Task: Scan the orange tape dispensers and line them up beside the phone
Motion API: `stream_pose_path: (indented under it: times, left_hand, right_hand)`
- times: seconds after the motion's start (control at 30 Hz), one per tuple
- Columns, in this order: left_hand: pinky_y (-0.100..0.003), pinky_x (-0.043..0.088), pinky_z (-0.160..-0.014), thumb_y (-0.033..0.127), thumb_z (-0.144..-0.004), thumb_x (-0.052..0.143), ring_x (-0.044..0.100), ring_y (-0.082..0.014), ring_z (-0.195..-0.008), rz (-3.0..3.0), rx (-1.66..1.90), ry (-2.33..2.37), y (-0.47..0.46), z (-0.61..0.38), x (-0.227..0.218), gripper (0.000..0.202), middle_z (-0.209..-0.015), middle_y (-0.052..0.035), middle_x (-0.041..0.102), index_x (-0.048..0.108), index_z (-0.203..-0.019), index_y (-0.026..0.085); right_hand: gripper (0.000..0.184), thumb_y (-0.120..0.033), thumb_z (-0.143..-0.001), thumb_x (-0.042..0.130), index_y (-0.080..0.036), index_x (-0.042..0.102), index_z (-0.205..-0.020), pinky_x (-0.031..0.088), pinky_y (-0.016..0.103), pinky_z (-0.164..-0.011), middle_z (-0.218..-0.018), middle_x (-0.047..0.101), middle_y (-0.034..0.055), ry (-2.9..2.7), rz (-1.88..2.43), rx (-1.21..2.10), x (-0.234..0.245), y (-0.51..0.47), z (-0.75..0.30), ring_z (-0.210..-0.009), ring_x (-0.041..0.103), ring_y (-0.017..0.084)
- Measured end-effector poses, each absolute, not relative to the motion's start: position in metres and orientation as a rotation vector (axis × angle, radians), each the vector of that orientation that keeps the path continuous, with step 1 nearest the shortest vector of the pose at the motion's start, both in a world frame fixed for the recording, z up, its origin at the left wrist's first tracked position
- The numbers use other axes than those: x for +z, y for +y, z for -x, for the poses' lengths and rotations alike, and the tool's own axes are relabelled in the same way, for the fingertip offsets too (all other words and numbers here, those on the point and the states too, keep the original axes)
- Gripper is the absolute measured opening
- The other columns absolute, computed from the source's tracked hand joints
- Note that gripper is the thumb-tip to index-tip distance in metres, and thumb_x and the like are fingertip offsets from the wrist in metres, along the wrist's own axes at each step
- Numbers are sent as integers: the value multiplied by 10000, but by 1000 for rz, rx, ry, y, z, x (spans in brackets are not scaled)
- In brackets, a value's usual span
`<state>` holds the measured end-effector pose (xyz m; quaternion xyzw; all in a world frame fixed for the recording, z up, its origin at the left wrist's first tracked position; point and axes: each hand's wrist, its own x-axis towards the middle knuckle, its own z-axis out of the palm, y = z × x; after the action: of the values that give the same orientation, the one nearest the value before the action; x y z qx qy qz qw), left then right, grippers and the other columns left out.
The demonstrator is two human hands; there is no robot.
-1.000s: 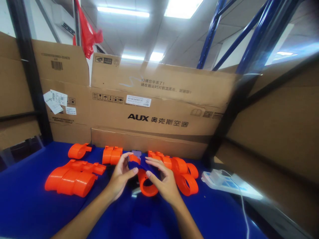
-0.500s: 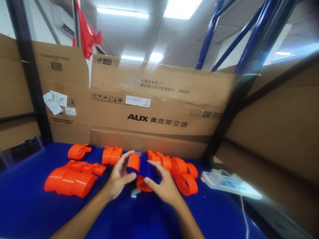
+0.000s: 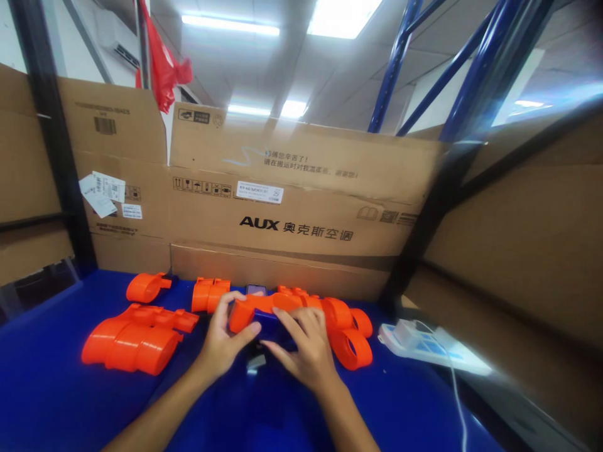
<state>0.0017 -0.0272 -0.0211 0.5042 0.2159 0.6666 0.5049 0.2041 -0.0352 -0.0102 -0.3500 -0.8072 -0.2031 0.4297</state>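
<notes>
Between my hands, above the blue table surface, is an orange plastic part [image 3: 242, 316] with a dark blue piece [image 3: 267, 320] along its near side. My left hand [image 3: 225, 338] is closed on the orange end, thumb in front and fingers behind. At the other end, my right hand [image 3: 305, 345] grips the same part, its fingers over the top and its thumb below the blue piece. The right fingers hide some of the part's far end. Just below the hands lies a small pale object [image 3: 255, 363] that I cannot make out.
Looped orange parts [image 3: 132, 339] lie on the left, with more orange loops [image 3: 352, 347] at right. A phone-like device [image 3: 257, 289] lies behind my hands. A white power strip [image 3: 433, 346] with a cable is at the right edge. Cardboard [image 3: 292, 207] walls the back.
The held orange and blue part has turned: its orange side now shows along the top, and less blue is visible. My right fingers have shifted over its top.
</notes>
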Motion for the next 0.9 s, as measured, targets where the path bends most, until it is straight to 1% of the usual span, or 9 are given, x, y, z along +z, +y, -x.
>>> stream_pose_path:
  times: [0.1, 0.23, 0.37, 0.53, 0.63, 0.7, 0.8, 0.87, 0.9]
  left_hand:
    - [-469, 409, -1068, 231, -646, 874, 595, -341, -1219, -1198, 1646, 560, -27, 1, -23, 489, -1207, -73, 679, 582, -1037, 255]
    - [-474, 409, -1059, 230, -674, 857, 607, -331, -1187, -1223, 1645, 560, -26, 3, -25, 449, -1177, -66, 676, 576, -1024, 255]
    - [-471, 408, -1057, 223, -690, 849, 616, -321, -1171, -1223, 1626, 552, -27, 4, -24, 427, -1177, -68, 677, 570, -1013, 252]
    - [-480, 398, -1063, 232, -765, 800, 605, -309, -1203, -1293, 1606, 507, -28, 5, -22, 388, -1240, -80, 663, 534, -1045, 266]
    - [-478, 404, -1064, 232, -752, 811, 611, -316, -1193, -1292, 1608, 526, -26, 7, -21, 404, -1244, -87, 664, 557, -1065, 260]
    - [-477, 395, -1079, 240, -758, 806, 594, -320, -1219, -1324, 1589, 503, -24, 9, -22, 471, -1272, -98, 652, 565, -1162, 264]
    - [-475, 352, -1127, 284, -764, 801, 501, -330, -1331, -1417, 1505, 355, -24, 8, -22, 710, -1416, -119, 563, 472, -1393, 284]
    - [-470, 317, -1157, 277, -729, 828, 430, -339, -1390, -1503, 1434, 350, -25, 3, -22, 841, -1496, -120, 487, 424, -1467, 286]
    - [-470, 299, -1168, 258, -709, 842, 403, -343, -1408, -1555, 1405, 399, -25, 1, -22, 877, -1517, -117, 465, 422, -1479, 285]
  right_hand:
    - [590, -424, -822, 767, -250, 579, -1353, 459, 458, -831, -966, 678, 98, -2013, 847, -546, -11, -35, -203, -873, 630, 270]
    - [597, -416, -821, 769, -265, 572, -1364, 454, 465, -848, -970, 673, 95, -2002, 840, -558, -11, -35, -202, -885, 632, 271]
    - [614, -420, -817, 770, -291, 561, -1379, 453, 477, -867, -993, 670, 96, -1989, 850, -552, -12, -35, -202, -905, 638, 279]
    - [648, -407, -807, 778, -304, 544, -1402, 447, 490, -890, -1040, 676, 102, -1969, 831, -549, -13, -36, -201, -964, 639, 301]
    - [659, -414, -807, 772, -320, 531, -1414, 448, 506, -910, -1075, 682, 101, -1968, 835, -508, -12, -37, -200, -988, 644, 313]
    - [695, -413, -801, 775, -323, 503, -1434, 455, 520, -924, -1111, 687, 103, -1963, 829, -440, -13, -37, -198, -1005, 648, 323]
    - [715, -433, -809, 759, -284, 472, -1446, 468, 533, -969, -1234, 663, 122, -1848, 834, -209, -18, -36, -193, -1102, 630, 349]
    - [619, -486, -881, 655, -239, 484, -1423, 483, 523, -987, -1298, 634, 135, -1675, 851, 6, -24, -33, -188, -1161, 614, 347]
    - [560, -511, -931, 567, -220, 499, -1405, 493, 514, -989, -1305, 632, 138, -1580, 861, 110, -28, -32, -185, -1176, 612, 339]
